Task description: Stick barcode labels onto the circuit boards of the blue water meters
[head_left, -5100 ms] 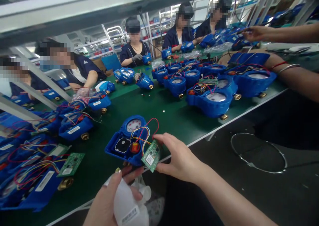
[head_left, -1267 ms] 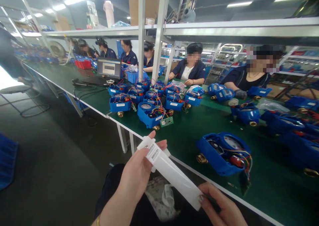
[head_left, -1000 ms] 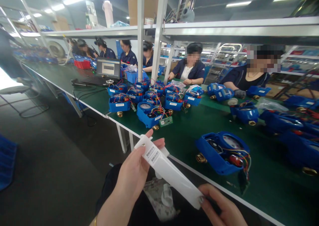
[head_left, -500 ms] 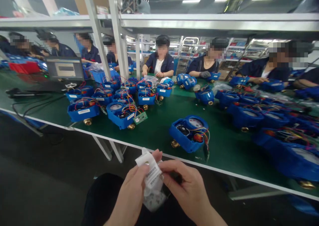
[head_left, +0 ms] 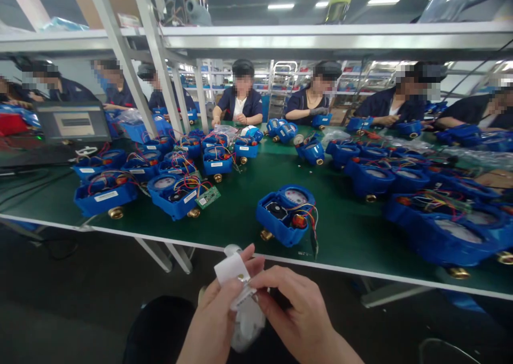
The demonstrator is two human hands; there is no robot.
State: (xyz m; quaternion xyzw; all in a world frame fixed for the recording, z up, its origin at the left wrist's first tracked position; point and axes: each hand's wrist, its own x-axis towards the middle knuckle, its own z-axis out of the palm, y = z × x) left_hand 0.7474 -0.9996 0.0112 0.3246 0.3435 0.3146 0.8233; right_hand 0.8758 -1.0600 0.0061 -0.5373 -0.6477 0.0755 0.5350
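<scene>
In front of the table edge, my left hand grips a strip of white barcode labels, its thumb pressed on top. A small clear plastic bag with pale contents hangs below the strip, between my hands. My right hand is closed, thumb and forefinger pinched at the right edge of the labels; whether one label is peeled off cannot be seen. Just beyond my hands, a blue water meter sits on the table with its housing uncovered, wires and a brass fitting showing.
On the green table stand several blue meters with loose wires, left and right. A green circuit board hangs from one meter. A laptop is at the far left. Co-workers sit along the far side, behind metal shelf posts.
The view has turned a little to the right, so the table's things appear further left. My hands stay on the label strip; its printed part is now more covered by my fingers.
</scene>
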